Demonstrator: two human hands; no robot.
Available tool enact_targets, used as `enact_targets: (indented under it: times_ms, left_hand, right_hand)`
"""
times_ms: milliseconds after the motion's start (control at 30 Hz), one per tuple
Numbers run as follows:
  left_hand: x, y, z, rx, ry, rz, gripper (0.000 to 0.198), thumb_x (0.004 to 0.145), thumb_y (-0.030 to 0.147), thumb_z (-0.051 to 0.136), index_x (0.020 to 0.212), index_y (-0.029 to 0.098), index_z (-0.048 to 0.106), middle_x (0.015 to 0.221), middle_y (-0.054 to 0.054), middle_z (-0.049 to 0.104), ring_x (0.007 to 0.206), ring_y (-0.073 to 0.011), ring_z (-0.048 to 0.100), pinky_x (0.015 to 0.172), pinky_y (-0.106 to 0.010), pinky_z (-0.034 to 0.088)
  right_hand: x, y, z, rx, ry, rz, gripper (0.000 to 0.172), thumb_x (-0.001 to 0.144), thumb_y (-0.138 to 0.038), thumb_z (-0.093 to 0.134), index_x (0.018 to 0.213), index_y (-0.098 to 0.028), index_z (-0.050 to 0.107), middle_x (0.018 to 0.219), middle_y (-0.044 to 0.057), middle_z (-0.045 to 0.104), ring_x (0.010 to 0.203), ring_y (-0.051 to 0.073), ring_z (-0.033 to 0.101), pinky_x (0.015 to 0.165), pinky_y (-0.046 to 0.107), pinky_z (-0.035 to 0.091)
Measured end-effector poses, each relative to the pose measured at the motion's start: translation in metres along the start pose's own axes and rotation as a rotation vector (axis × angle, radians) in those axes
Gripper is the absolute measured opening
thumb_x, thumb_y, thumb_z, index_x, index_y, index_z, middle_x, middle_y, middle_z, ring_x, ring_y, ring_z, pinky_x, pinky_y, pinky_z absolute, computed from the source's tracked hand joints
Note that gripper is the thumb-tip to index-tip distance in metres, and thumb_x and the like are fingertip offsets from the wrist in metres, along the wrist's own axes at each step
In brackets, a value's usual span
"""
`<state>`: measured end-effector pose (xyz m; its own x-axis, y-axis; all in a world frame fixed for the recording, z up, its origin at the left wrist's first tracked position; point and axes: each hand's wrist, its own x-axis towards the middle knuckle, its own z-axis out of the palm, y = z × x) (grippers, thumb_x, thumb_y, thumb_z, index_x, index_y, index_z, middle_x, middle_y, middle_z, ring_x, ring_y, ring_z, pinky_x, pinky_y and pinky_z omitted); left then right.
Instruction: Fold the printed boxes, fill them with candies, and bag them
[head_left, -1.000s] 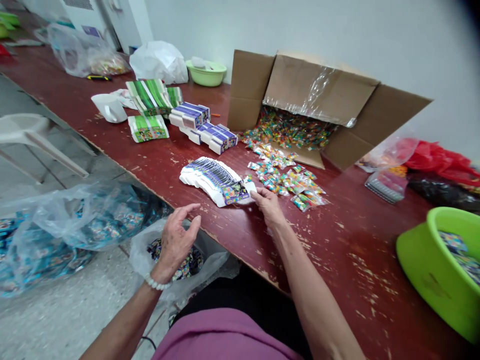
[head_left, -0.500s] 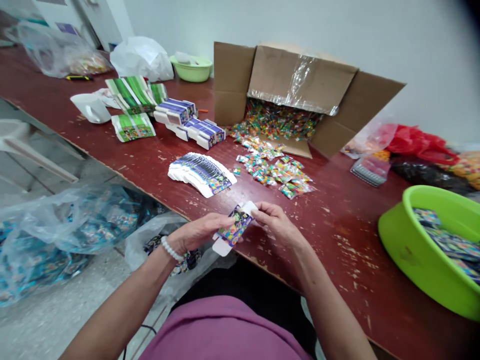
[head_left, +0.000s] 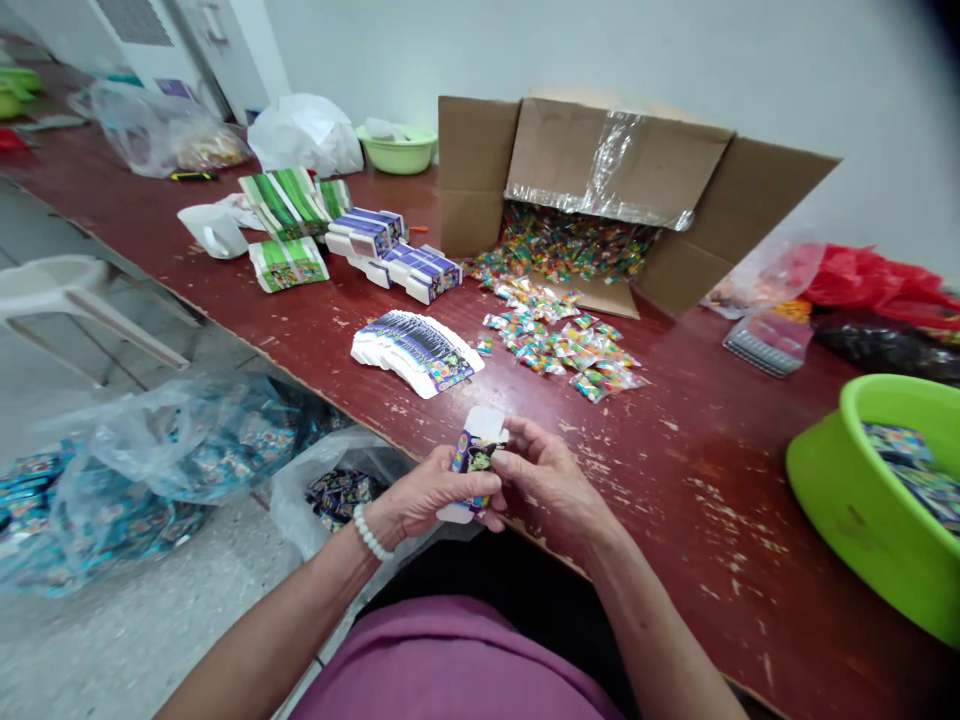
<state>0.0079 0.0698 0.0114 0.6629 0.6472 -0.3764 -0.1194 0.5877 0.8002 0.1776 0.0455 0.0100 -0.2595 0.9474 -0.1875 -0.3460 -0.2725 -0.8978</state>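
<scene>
Both my hands hold one small printed carton (head_left: pixel 474 452) with white flaps, just over the near edge of the red-brown table (head_left: pixel 697 470). My left hand (head_left: pixel 431 495) wraps it from below and my right hand (head_left: pixel 544 475) pinches its upper side. Farther out on the table lies a fanned stack of flat purple cartons (head_left: pixel 416 350). To its right is a loose pile of small colourful candy packets (head_left: pixel 562 340), spilling from a cardboard box (head_left: pixel 622 190) lying on its side.
A lime green tub (head_left: pixel 847 500) with filled cartons sits at right. Stacks of green and purple cartons (head_left: pixel 337 235), a white jug (head_left: pixel 214 230), plastic bags and a green bowl (head_left: pixel 397 150) stand farther back. Plastic bags of packets (head_left: pixel 150 460) lie on the floor at left.
My right hand took one flat carton off the fanned stack and drew it toward me. My left hand came up from the bag below the table edge and closed on the carton too.
</scene>
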Motion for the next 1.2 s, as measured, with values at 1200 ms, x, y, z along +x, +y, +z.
enact_targets:
  times_ms: [1200]
  left_hand:
    - [-0.006,0.0,-0.003,0.133,0.358,0.328,0.044,0.08,0.036,0.077,0.113,0.024,0.051,0.083,0.003,0.066,0.073,-0.0128,0.063,0.067,-0.022,0.05]
  right_hand:
    - [0.019,0.008,-0.012,-0.238,0.152,-0.069,0.029,0.076,-0.041,0.078,0.09,-0.017,0.072,0.079,0.003,0.07,0.067,0.015,0.061,0.063,0.026,0.048]
